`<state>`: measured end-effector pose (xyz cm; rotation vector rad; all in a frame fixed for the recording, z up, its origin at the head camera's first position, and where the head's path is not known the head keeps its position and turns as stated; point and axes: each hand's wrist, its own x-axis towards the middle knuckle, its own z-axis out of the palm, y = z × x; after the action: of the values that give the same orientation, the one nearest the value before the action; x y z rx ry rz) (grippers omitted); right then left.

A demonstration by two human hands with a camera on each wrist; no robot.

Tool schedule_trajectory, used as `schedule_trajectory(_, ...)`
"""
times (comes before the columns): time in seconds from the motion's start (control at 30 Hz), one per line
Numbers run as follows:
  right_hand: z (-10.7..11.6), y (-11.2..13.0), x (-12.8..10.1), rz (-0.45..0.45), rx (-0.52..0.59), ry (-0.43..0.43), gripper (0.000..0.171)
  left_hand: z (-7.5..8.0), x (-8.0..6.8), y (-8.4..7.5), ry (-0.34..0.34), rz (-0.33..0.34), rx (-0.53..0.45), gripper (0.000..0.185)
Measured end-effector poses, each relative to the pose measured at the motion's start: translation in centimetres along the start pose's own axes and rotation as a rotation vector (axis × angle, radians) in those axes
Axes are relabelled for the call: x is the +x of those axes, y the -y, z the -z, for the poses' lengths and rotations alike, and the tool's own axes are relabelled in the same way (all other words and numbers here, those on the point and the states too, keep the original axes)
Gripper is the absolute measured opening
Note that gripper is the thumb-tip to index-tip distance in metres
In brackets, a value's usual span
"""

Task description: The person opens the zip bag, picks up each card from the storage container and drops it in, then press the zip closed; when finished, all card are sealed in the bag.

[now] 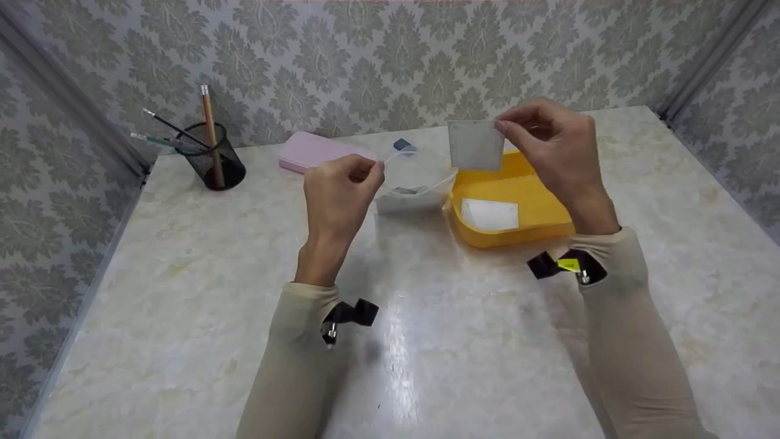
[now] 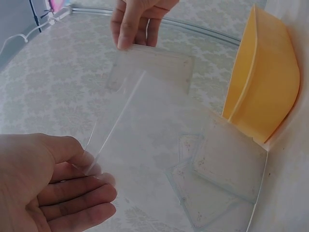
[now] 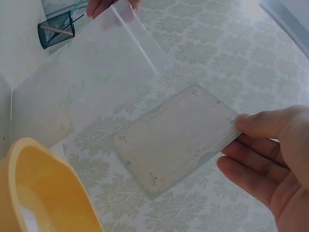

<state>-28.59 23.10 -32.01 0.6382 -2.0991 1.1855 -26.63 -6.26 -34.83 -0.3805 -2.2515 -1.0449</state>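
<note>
Clear plastic is the material of the bag [image 1: 409, 205], and from afar I see the left hand [image 1: 341, 190] pinching its rim between thumb and fingers. The right hand [image 1: 557, 146] pinches one pale card [image 1: 475, 147] by its edge; this card is held up in the air, near the bag's mouth. Several similar cards [image 2: 231, 164] lie inside the bag, at its bottom. To the right of the bag I see the yellow tray [image 1: 487, 239], with a white card [image 1: 492, 215] in it. Behind the left hand I notice a pink case [image 1: 322, 152], and farther left a mesh cup [image 1: 230, 172].
</note>
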Motion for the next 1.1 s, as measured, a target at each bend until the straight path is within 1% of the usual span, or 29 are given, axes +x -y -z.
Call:
schedule_trajectory(0.17, -0.3, 1.0, 0.1, 0.128, 0.107, -0.057, 0.007, 0.0, 0.0, 0.0, -0.003, -0.006, 0.008, 0.016)
schedule_trajectory(0.27, -0.7, 1.5, 0.0, 0.171, 0.144, -0.090, 0.007, 0.0, 0.0, 0.0, -0.007, -0.008, 0.012, 0.016)
schedule_trajectory(0.37, -1.0, 2.1, -0.1, 0.183, 0.167, -0.124, 0.010, 0.0, 0.0, 0.1, -0.009, -0.010, 0.012, 0.016)
schedule_trajectory(0.63, -1.1, 3.5, -0.2, 0.169, 0.210, -0.200, 0.012, -0.1, 0.0, 0.1, -0.018, -0.019, -0.002, 0.014)
schedule_trajectory(0.73, -1.3, 3.8, -0.3, 0.179, 0.232, -0.196, 0.012, -0.1, 0.0, 0.1, -0.018, -0.020, -0.003, 0.015)
schedule_trajectory(0.97, -2.0, 3.8, -0.5, 0.235, 0.266, -0.116, 0.015, 0.0, -0.1, 0.1, -0.015, -0.011, 0.002, 0.015)
schedule_trajectory(1.1, -2.1, 4.0, -0.6, 0.221, 0.284, -0.137, 0.015, 0.0, 0.0, 0.0, -0.011, -0.013, -0.004, 0.016)
